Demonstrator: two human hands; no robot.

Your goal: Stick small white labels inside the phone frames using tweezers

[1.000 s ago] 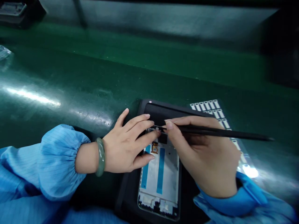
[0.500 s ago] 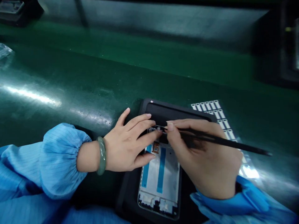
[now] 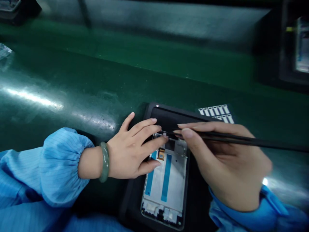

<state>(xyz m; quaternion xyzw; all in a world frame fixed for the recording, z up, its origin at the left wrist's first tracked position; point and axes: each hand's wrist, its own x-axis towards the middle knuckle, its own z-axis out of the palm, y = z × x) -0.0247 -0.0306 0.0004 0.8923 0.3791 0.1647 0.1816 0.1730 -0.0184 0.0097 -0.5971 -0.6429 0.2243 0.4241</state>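
An opened phone frame (image 3: 177,183) lies in a black tray (image 3: 131,199), showing its metal midplate with two blue strips and a small orange-brown flex part (image 3: 161,154). My left hand (image 3: 135,146) rests across its upper left edge, fingers spread, the index fingertip pressing near the top. In my right hand (image 3: 224,161) is a pair of black tweezers (image 3: 241,140), pinched between thumb and fingers. The tweezer tips are over the phone's upper edge, close to my left fingertips. Whether they grip anything is too small to tell.
A sheet of white labels (image 3: 217,111) lies beyond my right hand, partly covered by it. A black holder with another phone part (image 3: 303,45) stands at the far right. Clear plastic (image 3: 4,53) lies on the green mat (image 3: 60,71) at left.
My right hand and the tweezers have shifted right, uncovering more of the phone's upper right corner and covering more of the label sheet. My left hand has stayed in place.
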